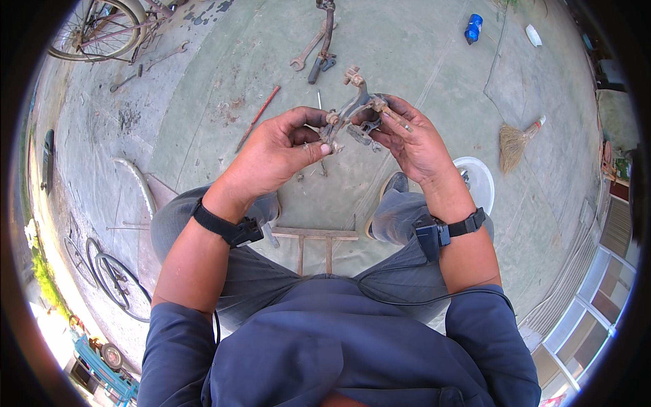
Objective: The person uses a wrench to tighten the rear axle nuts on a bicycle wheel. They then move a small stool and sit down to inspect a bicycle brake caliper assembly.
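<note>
Between both hands, in front of my knees, is a worn grey metal bicycle brake caliper with curved arms and rusty bolts. My left hand pinches its lower left end between thumb and fingers. My right hand is closed around its right side, where a bolt sticks out past the fingers. The right fingertips are partly hidden behind the metal. Below it on the ground, a few small metal parts lie near my left hand.
A red rod, a wrench and a bicycle handlebar lie ahead. A white basin stands beside my right leg, a straw broom farther right. A wooden stool frame sits between my legs. A bicycle wheel is far left.
</note>
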A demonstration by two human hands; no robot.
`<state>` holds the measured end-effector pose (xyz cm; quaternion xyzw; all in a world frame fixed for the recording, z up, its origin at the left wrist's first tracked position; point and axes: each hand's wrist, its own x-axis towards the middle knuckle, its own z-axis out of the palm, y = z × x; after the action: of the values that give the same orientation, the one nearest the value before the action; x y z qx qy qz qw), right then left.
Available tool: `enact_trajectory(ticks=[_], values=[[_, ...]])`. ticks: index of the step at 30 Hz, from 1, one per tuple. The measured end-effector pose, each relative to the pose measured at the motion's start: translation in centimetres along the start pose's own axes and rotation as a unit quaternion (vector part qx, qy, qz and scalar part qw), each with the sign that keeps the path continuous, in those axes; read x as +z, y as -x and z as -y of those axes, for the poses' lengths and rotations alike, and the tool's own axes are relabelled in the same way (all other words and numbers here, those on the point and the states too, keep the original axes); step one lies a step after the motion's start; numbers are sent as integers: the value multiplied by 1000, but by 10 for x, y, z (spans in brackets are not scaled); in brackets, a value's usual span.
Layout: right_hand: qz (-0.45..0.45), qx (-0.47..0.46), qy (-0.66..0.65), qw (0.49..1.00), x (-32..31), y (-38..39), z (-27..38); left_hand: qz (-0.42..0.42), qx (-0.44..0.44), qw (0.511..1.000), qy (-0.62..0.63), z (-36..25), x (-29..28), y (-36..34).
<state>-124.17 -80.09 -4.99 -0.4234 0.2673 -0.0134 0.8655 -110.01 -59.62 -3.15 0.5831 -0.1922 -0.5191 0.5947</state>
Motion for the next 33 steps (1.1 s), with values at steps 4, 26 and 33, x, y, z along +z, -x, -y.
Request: enact_trajectory(ticks=[4, 26, 33], values=[[2, -3, -14, 1000, -1, -1, -1, -3, -10, 1000, -11, -1, 0, 0], [-20, 46, -11, 999, 0, -2, -3, 2, 1, 1000, -7, -2, 1, 1], [-2, 41, -10, 999, 0, -5, -7, 9, 5, 1000, -5, 0, 0, 1]])
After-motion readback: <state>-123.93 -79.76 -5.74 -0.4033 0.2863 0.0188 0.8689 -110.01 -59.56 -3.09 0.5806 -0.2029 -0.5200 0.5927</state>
